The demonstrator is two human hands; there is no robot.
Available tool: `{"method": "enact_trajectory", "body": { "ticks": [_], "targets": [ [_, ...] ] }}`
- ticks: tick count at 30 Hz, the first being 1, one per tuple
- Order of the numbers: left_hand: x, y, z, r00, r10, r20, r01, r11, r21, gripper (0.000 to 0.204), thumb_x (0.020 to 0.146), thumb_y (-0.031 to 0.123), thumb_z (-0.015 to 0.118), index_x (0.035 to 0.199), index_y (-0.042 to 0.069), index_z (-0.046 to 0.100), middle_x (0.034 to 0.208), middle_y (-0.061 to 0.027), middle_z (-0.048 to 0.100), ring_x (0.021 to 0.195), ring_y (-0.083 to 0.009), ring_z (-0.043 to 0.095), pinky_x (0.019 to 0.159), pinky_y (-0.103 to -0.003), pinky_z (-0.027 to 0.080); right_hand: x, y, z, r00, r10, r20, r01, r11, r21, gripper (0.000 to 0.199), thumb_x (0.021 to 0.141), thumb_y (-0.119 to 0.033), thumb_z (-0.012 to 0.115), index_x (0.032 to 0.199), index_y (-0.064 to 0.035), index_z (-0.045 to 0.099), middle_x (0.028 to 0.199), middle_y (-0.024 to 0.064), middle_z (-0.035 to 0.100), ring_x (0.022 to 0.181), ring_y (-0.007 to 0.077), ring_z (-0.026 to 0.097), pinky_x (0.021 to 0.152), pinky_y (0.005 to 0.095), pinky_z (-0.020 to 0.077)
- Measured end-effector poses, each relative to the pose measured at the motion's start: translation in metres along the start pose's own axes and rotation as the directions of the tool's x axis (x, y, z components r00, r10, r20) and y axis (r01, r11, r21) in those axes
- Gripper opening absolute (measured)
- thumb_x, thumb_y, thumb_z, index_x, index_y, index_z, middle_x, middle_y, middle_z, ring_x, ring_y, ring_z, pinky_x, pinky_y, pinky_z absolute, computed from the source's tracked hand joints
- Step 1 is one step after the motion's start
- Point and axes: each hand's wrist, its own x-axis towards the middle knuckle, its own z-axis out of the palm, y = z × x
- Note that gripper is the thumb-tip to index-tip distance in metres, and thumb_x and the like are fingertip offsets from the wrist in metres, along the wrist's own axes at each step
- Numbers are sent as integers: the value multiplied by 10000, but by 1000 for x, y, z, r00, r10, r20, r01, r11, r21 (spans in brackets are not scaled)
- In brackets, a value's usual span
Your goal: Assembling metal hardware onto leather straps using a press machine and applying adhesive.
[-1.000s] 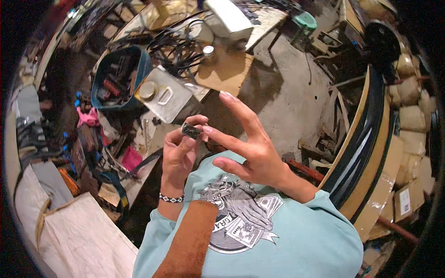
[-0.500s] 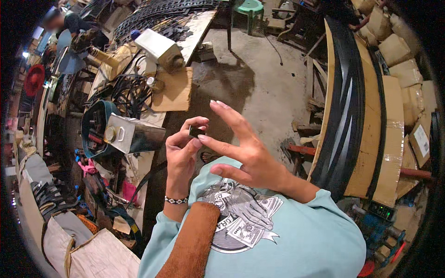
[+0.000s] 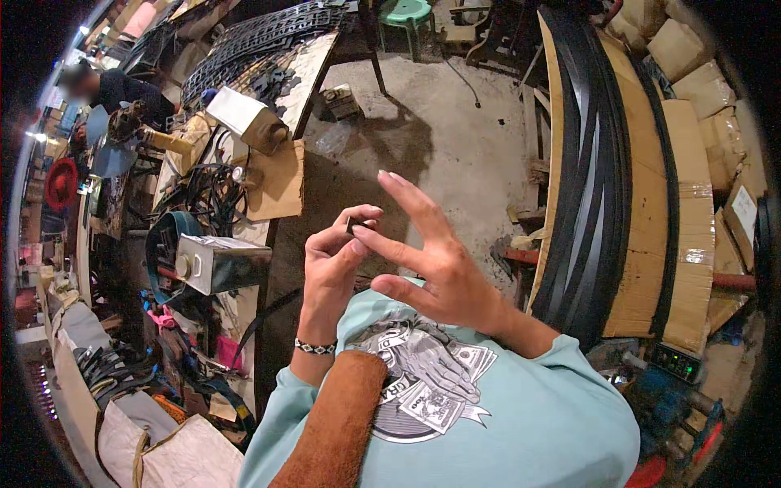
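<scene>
Small dark piece (image 3: 352,225) — held up near the middle of the view, over the floor and just beyond the front of the shirt; its exact shape is hard to tell behind the fingers. Clock directions run from it. The left hand (image 3: 328,264) comes up from about 7 o'clock and pinches it between thumb and curled fingers. The right hand (image 3: 435,262) reaches in from 4 o'clock, spread wide and gripping nothing: the index fingertip meets the piece or lies right in front of it — I cannot tell which — while the middle finger stretches out at 1 o'clock and the thumb stands apart. A black-and-white bracelet (image 3: 314,348) circles the left wrist at between 6 and 7 o'clock. At 6 a brown soft-looking strip (image 3: 338,415) lies over the light blue-green shirt (image 3: 529,407), which fills 5 o'clock and bears a grey print.

Further out, at 9 o'clock, a metal can (image 3: 228,267) lies beside a blue tub (image 3: 152,259). At 10 there is a flat brown board (image 3: 278,180), with a pale box-shaped container (image 3: 244,120) just beyond it; coiled black cords (image 3: 213,185) sit nearer half past 9. At 11 a counter (image 3: 307,80) carries dark openwork strips (image 3: 268,41). A green stool (image 3: 407,11) stands on the concrete floor (image 3: 468,118) between 12 and 1. Long black strips (image 3: 582,187) lie on cardboard (image 3: 639,195) between 2 and 3, and well off towards 10 another person (image 3: 130,88) is at the far side
</scene>
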Motion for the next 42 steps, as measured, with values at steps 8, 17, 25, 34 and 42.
{"method": "enact_trajectory", "body": {
  "ticks": [8, 17, 25, 34, 42],
  "targets": [
    [22, -12, 5, 994, -89, 70, 100, 977, -190, 189, 837, 132, 733, 957, -12, 705, 1271, -178, 554, 1081, -203, 565, 889, -324, 495, -11, 10, -29, 993, 79, -87, -93, 980, -174, 446, 887, -399, 635, 1222, -107, 657, 1498, 260, 289, 1371, 438, 308, 1103, 499, 283],
    [66, -22, 12, 961, -141, 238, 197, 953, -230, 189, 856, 121, 713, 970, -29, 698, 1295, -177, 538, 1088, -210, 560, 892, -347, 503, 1, 22, -20, 962, 176, -210, -218, 956, -199, 470, 882, -407, 644, 1215, -75, 655, 1480, 262, 318, 1359, 424, 336, 1096, 488, 299],
    [137, -31, 5, 925, -264, 275, 306, 944, -124, 165, 873, 112, 685, 975, -18, 687, 1321, -150, 521, 1130, -215, 528, 858, -337, 489, 11, 27, -13, 824, 428, -372, -478, 877, -50, 439, 902, -393, 624, 1146, -32, 678, 1468, 254, 347, 1349, 408, 368, 1092, 458, 325],
    [230, -68, 0, 700, -541, 466, 528, 831, 172, 222, 863, 237, 715, 936, 52, 618, 1277, -141, 573, 1060, -175, 590, 788, -309, 505, -15, 20, -11, 174, 510, -842, -808, 563, 175, 391, 899, -260, 650, 1218, -36, 619, 1362, 191, 493, 1257, 335, 484, 1010, 425, 408],
    [246, -133, 54, 351, -659, 665, 294, 752, 590, 238, 930, 199, 628, 1071, 11, 669, 999, -62, 659, 930, -118, 560, 756, -321, 452, -162, -27, 105, -545, 189, -817, -758, 306, 576, 392, 916, -204, 622, 1267, -41, 558, 1071, 145, 680, 984, 274, 655, 849, 380, 512]
  ]
}}
